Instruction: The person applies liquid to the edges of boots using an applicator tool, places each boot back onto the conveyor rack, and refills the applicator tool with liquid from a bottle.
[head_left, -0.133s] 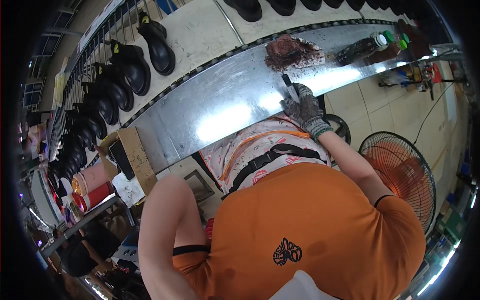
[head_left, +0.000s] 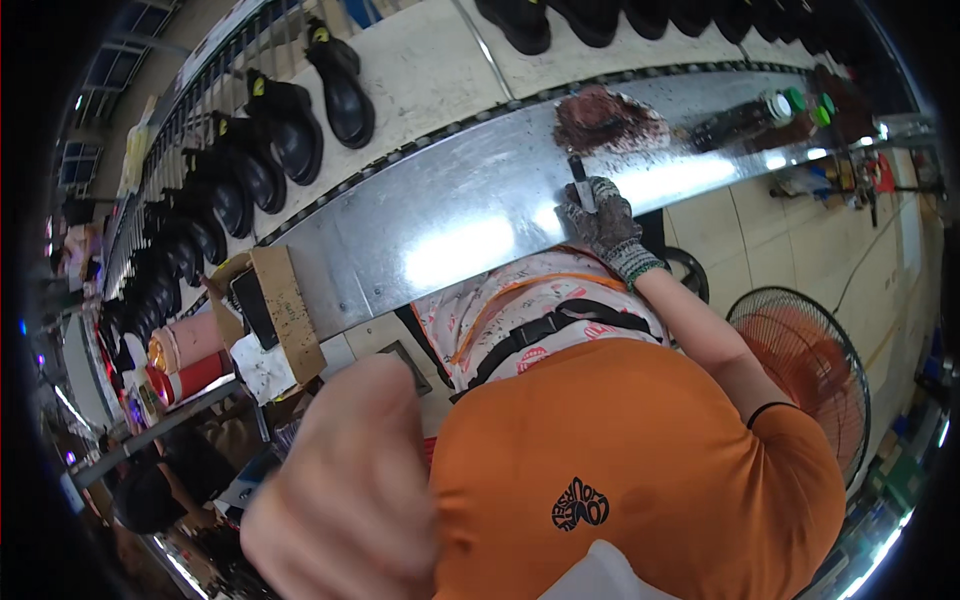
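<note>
My right hand point(head_left: 605, 225), gloved, has its grip clamped on a dark tool point(head_left: 578, 178) resting on the steel bench point(head_left: 440, 215), just below a brown stain point(head_left: 605, 118). My left hand point(head_left: 345, 490) blurs near the lens; I cannot tell its grip.

One view only, from a head-worn fisheye looking steeply down over an orange shirt point(head_left: 640, 470) at a metal workbench point(head_left: 450, 230). Close to the body, farther from the conveyor of black boots point(head_left: 290, 130). Edges bent, corners dark.
</note>
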